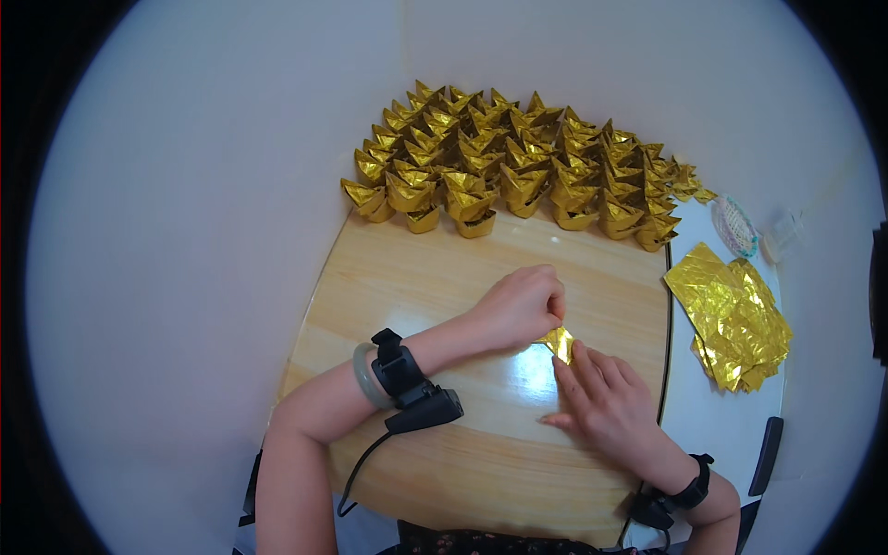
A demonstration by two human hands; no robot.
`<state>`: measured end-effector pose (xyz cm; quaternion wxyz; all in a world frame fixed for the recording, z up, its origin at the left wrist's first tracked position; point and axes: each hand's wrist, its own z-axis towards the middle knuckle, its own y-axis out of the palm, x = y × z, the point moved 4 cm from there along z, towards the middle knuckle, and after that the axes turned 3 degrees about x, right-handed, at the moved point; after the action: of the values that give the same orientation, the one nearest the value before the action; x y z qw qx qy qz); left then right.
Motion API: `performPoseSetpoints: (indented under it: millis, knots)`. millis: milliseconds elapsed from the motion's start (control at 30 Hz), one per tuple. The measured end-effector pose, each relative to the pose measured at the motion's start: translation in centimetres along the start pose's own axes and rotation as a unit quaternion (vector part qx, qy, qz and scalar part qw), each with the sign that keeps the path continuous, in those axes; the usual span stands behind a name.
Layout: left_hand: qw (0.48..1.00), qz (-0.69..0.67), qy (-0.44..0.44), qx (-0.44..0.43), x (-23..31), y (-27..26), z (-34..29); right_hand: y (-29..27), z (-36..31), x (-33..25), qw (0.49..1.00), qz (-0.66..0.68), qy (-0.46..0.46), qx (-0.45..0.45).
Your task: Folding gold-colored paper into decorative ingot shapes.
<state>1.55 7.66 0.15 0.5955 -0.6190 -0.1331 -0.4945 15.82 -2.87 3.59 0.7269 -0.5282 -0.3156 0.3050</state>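
A small folded piece of gold foil paper is between my two hands, over the middle of the wooden table. My left hand is closed, with its curled fingers and thumb gripping the paper's upper end. My right hand reaches in from the lower right. Its fingers are stretched out and the fingertips touch the lower edge of the same paper, while the thumb points away to the left. Part of the paper is hidden under the left fingers.
Rows of boat-shaped folded gold paper ingots stand stacked at the table's far side. Gold foil sheets lie piled on the white surface at right, near a crocheted-looking round item and a clear cup. Walls enclose the far and left sides.
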Motion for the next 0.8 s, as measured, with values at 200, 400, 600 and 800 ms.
performPoseSetpoints:
  millis: [200, 400, 600, 800]
  knots:
    - [0.998, -0.031, -0.055, -0.011, 0.2, -0.5, 0.1, -0.5, -0.6, 0.7, 0.998, 0.027, -0.028, -0.046]
    - [0.998, -0.033, -0.044, -0.016, 0.0, -0.5, 0.2, -1.1, -1.0, 1.6, 0.993, 0.076, -0.051, -0.075]
    - [0.998, -0.052, -0.040, -0.020, 0.2, -0.7, 0.0, -1.1, 0.0, 5.7, 0.952, 0.271, 0.136, -0.034]
    - [0.997, -0.077, 0.012, -0.021, -0.2, -0.4, -0.4, 1.6, 2.9, 5.3, 0.906, 0.339, 0.254, -0.012]
